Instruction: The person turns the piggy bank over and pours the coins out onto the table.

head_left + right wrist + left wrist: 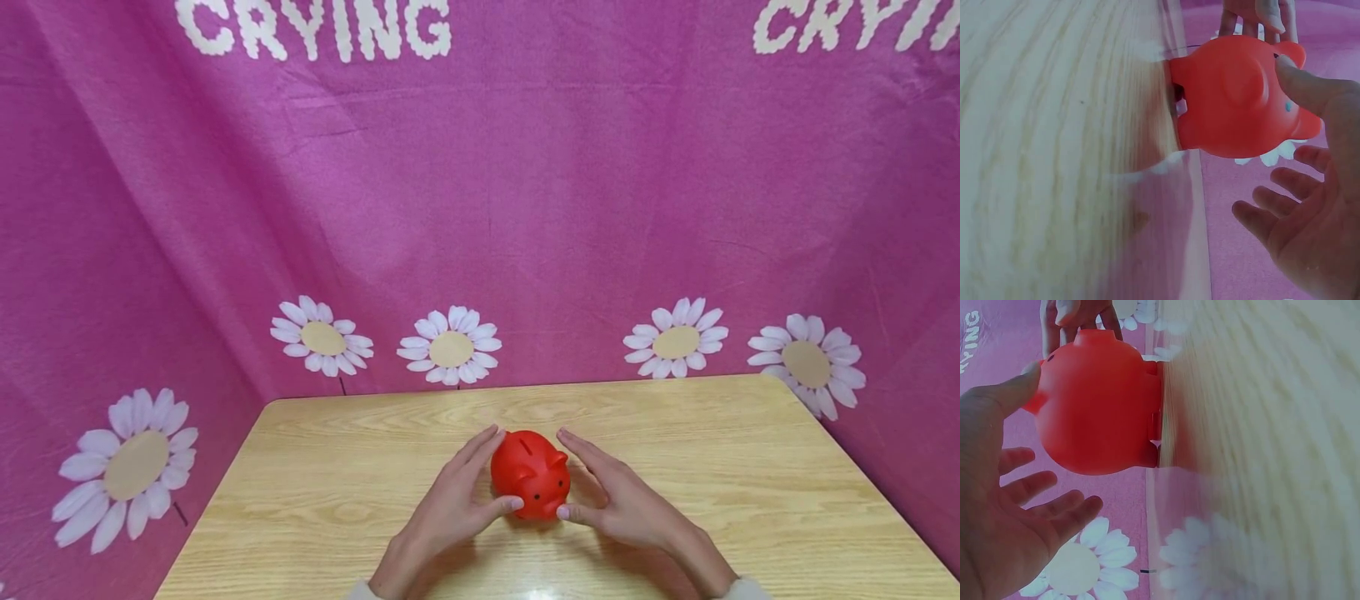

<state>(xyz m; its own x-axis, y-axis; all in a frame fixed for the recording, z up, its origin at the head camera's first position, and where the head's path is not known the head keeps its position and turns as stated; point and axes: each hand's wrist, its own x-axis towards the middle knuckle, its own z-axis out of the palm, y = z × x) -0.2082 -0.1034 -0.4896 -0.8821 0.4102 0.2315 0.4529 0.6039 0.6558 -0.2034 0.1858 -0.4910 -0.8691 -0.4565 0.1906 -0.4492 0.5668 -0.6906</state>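
A red piggy bank stands on its feet on the wooden table, its coin slot on top and its snout toward the person and slightly right. My left hand is at its left side, fingers spread and gently bent, thumb tip right by its face. On the other side my right hand mirrors this, its thumb close to the snout and its fingers apart from the body. Both wrist views show the piggy bank between the hands, with the right-hand fingers spread loosely and not wrapped round it.
The light wooden table reaches back to a pink-purple cloth that hangs behind and at both sides. White daisies and the word "CRYING" are printed on the cloth.
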